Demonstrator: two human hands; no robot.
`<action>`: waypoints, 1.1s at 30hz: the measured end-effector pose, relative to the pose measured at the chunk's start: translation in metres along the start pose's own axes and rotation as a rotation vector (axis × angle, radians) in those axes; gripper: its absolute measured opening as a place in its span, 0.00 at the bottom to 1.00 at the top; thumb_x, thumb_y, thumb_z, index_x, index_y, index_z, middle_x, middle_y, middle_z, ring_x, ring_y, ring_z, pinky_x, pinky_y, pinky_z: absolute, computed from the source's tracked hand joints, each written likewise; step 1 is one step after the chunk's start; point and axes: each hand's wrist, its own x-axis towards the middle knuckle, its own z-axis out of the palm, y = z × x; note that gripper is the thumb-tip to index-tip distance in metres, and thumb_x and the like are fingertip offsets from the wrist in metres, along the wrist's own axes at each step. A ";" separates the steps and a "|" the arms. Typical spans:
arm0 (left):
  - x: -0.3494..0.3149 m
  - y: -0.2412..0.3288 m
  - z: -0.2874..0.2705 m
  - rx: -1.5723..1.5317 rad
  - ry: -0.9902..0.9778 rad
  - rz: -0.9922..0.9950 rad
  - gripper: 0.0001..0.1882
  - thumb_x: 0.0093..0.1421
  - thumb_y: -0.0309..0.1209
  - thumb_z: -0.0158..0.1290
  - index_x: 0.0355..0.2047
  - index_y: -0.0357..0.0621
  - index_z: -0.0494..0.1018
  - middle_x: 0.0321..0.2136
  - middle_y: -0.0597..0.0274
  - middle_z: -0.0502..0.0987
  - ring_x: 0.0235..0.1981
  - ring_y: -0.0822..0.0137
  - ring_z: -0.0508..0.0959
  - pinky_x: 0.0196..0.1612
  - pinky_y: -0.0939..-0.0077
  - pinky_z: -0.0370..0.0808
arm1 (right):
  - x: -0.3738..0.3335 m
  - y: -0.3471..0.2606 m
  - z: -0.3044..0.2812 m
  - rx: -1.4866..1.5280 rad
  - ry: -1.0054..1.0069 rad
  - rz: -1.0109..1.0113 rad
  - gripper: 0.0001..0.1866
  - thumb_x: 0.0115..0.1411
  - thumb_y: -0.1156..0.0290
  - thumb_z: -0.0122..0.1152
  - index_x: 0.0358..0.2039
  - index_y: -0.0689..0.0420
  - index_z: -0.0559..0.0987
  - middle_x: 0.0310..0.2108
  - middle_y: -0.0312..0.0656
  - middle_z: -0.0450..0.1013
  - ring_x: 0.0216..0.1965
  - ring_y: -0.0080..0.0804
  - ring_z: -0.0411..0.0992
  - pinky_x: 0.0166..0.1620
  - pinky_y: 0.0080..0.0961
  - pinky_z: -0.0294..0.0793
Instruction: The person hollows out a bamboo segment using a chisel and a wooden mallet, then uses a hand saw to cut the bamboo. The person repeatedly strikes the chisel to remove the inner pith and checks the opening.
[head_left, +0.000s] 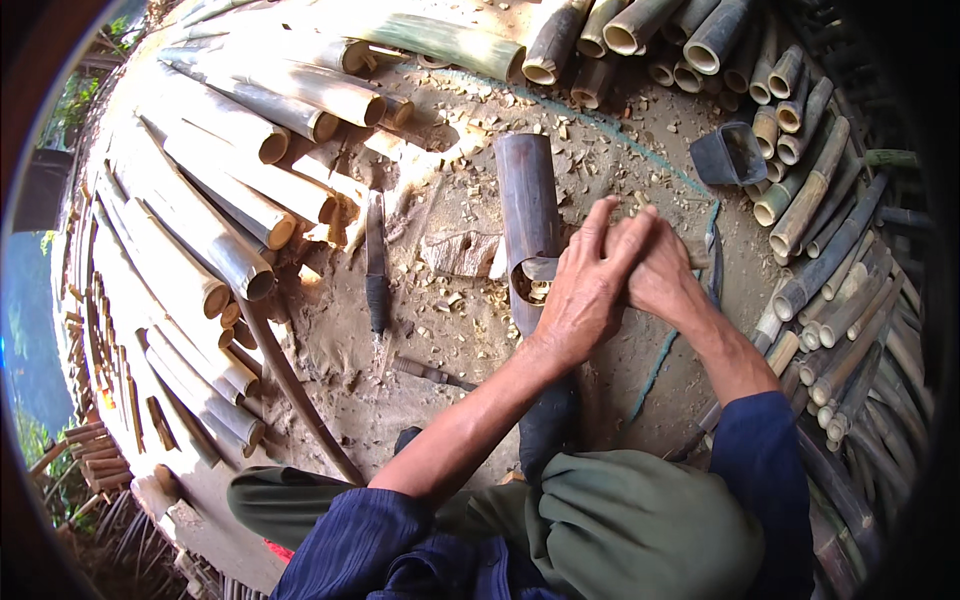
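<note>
The left hand (588, 290) and the right hand (662, 268) are held together, overlapping just right of the bamboo tube (527, 190); how firmly anything is gripped between them cannot be told, since the fingers are largely hidden. The tube is laid lengthwise in front of the person, near the pale wood block (465, 253), and a flat grey blade (541, 269) is seen at its cut opening, where chips (540, 292) are gathered. If the round tube were rolled, the edge could be thrown off line. By too much force, the rim of the opening could be split. A slip toward the body could be taken by the dark-covered foot (548, 425), set close to the near end. The view of the edge could also be spoiled by the chips.
</note>
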 end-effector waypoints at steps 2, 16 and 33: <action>0.000 0.000 -0.001 -0.201 0.195 -0.080 0.51 0.53 0.13 0.59 0.77 0.54 0.58 0.71 0.36 0.58 0.71 0.36 0.65 0.72 0.44 0.66 | 0.021 0.004 0.000 -0.093 0.279 -0.229 0.05 0.58 0.66 0.67 0.29 0.51 0.86 0.26 0.38 0.81 0.29 0.34 0.81 0.33 0.34 0.77; -0.099 -0.064 -0.091 -0.199 0.662 -0.697 0.32 0.57 0.20 0.60 0.62 0.39 0.63 0.50 0.52 0.70 0.49 0.62 0.74 0.51 0.61 0.80 | -0.017 -0.002 -0.025 0.402 -0.238 0.018 0.14 0.46 0.66 0.76 0.29 0.60 0.81 0.26 0.51 0.77 0.35 0.55 0.78 0.42 0.47 0.75; -0.229 -0.151 -0.083 -0.634 1.033 -0.712 0.20 0.65 0.30 0.67 0.48 0.40 0.67 0.37 0.56 0.79 0.36 0.61 0.87 0.28 0.66 0.87 | -0.192 -0.139 0.147 0.529 0.177 0.771 0.35 0.60 0.57 0.72 0.62 0.60 0.68 0.49 0.54 0.72 0.54 0.54 0.72 0.57 0.48 0.70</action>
